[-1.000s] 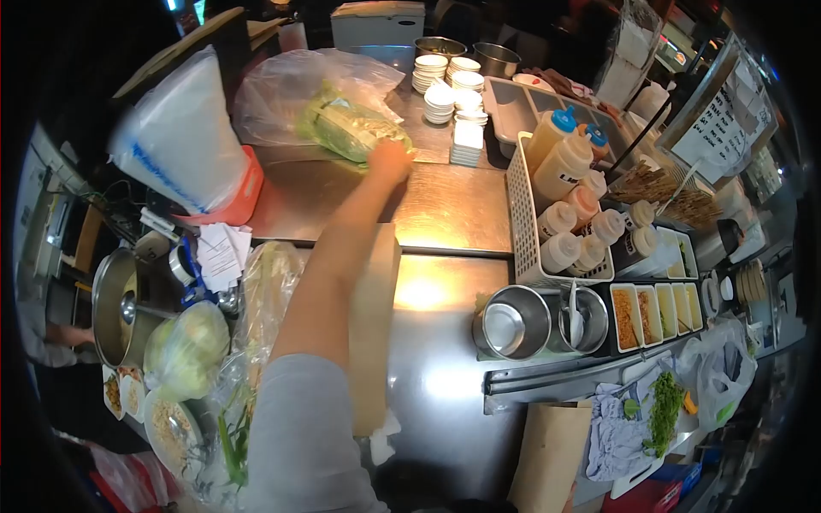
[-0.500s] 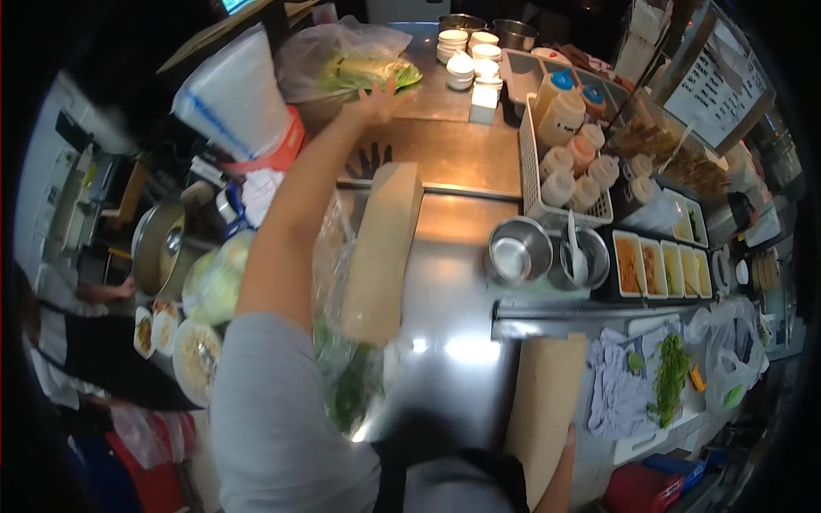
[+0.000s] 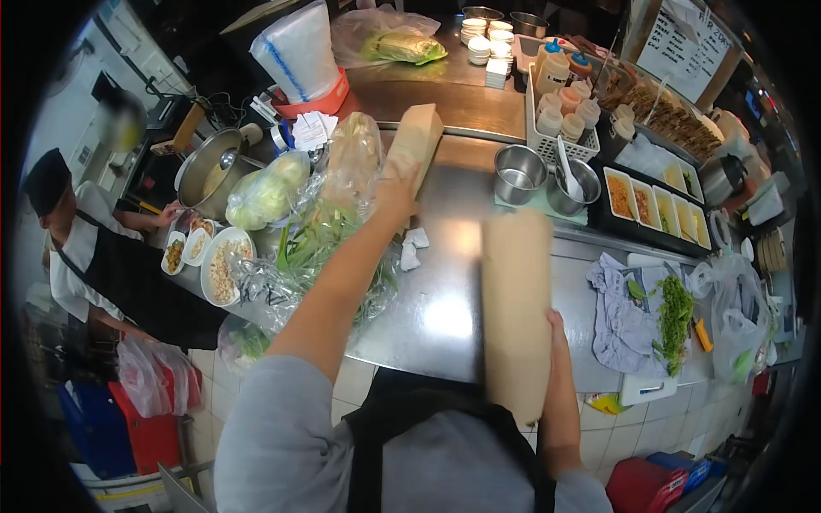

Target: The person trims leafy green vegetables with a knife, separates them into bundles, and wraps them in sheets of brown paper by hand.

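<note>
My left hand (image 3: 395,201) is on the near end of a long brown paper bag (image 3: 416,141) lying on the steel counter. Its fingers rest around the bag's side, partly blurred. Held upright-looking in front of my body is a second brown paper bag (image 3: 517,299), with my right hand (image 3: 556,329) closed on its right edge; most of those fingers are behind it. Left of my forearm lie leafy greens (image 3: 312,244) in clear plastic. Small white crumpled pieces (image 3: 414,249) sit just right of my left wrist.
Beyond are a wrapped leafy cabbage (image 3: 406,47), stacked white cups (image 3: 489,43) and a basket of squeeze bottles (image 3: 556,141). Two steel pots (image 3: 520,175) stand right of centre, near sauce tubs (image 3: 654,205). A co-worker (image 3: 111,248) stands at left beside a large pot (image 3: 209,175).
My left hand has come back from near the cabbage onto the left paper bag, which now lies farther from me. My right hand has raised the other bag. The view has shifted.
</note>
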Demonstrator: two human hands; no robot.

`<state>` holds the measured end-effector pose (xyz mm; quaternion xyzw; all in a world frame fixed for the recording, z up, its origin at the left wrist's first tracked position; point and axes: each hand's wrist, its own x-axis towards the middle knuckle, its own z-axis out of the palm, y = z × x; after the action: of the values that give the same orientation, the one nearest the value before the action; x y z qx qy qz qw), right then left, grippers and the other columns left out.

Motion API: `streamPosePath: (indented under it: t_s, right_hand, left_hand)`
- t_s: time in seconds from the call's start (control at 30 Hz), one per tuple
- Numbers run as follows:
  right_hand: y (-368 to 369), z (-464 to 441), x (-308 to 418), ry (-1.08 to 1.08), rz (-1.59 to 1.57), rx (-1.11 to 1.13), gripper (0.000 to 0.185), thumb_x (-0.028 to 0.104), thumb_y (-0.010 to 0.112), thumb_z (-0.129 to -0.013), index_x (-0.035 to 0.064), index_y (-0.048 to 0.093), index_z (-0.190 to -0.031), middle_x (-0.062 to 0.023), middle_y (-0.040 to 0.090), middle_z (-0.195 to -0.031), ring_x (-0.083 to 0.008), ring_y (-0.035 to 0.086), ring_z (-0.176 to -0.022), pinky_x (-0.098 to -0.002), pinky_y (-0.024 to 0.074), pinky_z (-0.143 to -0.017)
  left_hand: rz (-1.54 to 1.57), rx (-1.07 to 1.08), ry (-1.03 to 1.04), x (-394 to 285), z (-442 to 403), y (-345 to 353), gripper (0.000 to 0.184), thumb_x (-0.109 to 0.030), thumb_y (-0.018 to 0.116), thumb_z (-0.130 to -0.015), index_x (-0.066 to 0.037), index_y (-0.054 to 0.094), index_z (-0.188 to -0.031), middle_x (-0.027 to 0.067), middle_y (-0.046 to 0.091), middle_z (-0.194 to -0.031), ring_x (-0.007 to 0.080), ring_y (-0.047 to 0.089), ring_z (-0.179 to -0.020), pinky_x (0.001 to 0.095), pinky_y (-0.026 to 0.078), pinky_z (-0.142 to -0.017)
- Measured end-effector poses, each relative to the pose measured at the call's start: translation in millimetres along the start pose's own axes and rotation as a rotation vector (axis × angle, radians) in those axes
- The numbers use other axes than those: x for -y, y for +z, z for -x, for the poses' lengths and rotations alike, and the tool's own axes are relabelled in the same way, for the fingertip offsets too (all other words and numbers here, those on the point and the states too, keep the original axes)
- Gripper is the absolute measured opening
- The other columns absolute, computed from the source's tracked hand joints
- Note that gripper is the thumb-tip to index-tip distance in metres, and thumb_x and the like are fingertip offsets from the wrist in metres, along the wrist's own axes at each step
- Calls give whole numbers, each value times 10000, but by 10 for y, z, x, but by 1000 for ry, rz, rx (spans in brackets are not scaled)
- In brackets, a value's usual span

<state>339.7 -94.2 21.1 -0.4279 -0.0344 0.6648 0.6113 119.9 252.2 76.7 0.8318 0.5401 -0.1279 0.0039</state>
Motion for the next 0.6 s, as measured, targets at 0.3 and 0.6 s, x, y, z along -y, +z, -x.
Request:
streamPosePath:
  t_s: [0.3, 0.6]
  right_hand:
    - [1838, -1888, 567, -211, 263, 253, 442, 360, 586, -838, 7, 572, -1104, -91, 640, -966, -166, 620, -829, -285, 514, -724]
    - [2448, -2649, 733, -386, 847, 11, 1052, 412, 746, -658, 114, 113, -1444, -188, 469, -1274, -315, 487, -1131, -400, 422, -919]
  left_hand:
    - [298, -145, -118, 424, -111, 182, 1035, -361, 750, -635, -339, 118, -1454, 253, 454, -1169, 353, 586, -978, 396, 504, -805]
    - [436, 41, -69, 527, -156, 146, 1097, -379, 735, -630, -316, 24, -1463, 348, 320, -1302, 425, 503, -1111, 415, 463, -887]
